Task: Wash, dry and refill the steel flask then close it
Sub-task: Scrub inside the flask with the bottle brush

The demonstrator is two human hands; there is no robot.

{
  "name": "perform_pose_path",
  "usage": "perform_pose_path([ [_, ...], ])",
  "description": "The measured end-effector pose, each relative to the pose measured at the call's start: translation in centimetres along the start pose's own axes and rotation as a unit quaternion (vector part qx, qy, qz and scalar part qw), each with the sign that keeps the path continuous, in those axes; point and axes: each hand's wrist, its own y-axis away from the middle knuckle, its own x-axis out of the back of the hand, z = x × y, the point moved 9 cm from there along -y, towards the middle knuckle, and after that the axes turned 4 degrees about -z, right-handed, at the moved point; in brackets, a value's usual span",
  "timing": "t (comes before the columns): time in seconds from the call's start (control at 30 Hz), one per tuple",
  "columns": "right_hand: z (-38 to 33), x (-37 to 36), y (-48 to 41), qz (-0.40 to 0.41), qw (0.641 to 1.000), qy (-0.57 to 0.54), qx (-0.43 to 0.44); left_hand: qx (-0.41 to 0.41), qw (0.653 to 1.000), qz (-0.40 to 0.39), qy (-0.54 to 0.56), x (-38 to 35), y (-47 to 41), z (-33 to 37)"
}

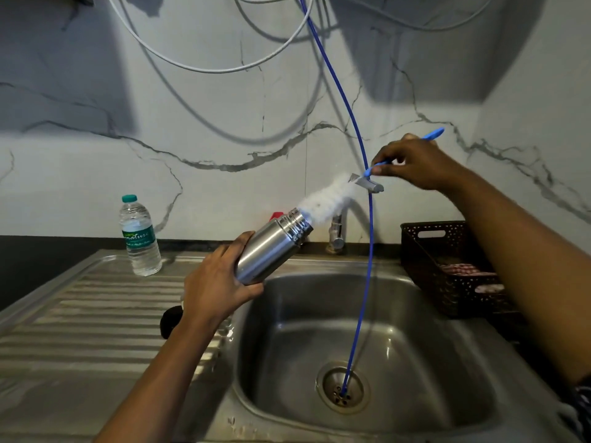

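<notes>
Left hand (220, 282) is wrapped around the base of the steel flask (271, 247), holding it tilted over the sink's (415, 362) rim, open mouth aimed toward two o'clock. Right hand (415, 164) is up at one o'clock, fingers pinched on the blue handle of the bottle brush (326, 199); its white bristles sit right at the flask's mouth, mostly outside, blurred, so how deep the tip goes I cannot tell. Behind the brush stands the tap (337, 233). A blue hose (358, 139) drops from twelve o'clock and ends in the drain (343, 386) at five o'clock. At nine o'clock, a plastic water bottle (140, 238) with a green cap stands upright on the ribbed drainboard (80, 314). A dark basket (447, 266) sits at three o'clock, beside the sink, with checked cloth inside.
</notes>
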Motion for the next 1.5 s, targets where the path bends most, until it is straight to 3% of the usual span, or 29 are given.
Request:
perform_pose_path([
  [0.1, 0.1, 0.4, -0.2, 0.019, 1.000, 0.009, -0.012, 0.003, 1.000, 0.003, 0.016, -0.3, 0.1, -0.2],
  [0.37, -9.7, -7.6, 0.5, -0.025, 0.993, 0.082, 0.083, 0.022, 0.999, 0.013, 0.021, -0.4, 0.4, 0.0],
  [0.7, -2.1, 2.0, -1.9, 0.007, 1.000, 0.025, -0.001, 0.031, 0.998, 0.004, 0.058, 0.0, 0.2, -0.2],
  [0.97, -8.7, -8.6, 0.6, -0.047, 0.994, 0.061, 0.074, 0.019, 0.999, -0.015, 0.021, -1.3, 0.3, 0.0],
  [1.23, -0.1, 2.4, -0.5, 0.030, 0.999, 0.033, -0.005, 0.020, 0.998, -0.009, 0.053, -1.0, 0.4, -0.2],
  [1.33, -0.6, 1.6, -0.6, 0.027, 0.999, 0.016, -0.020, 0.014, 0.998, -0.008, 0.059, -1.2, 0.4, 0.0],
  [1.5, -8.1, -5.9, 1.0, -0.019, 0.997, 0.047, 0.063, 0.001, 1.000, 0.003, 0.031, -1.0, 0.5, 0.7],
])
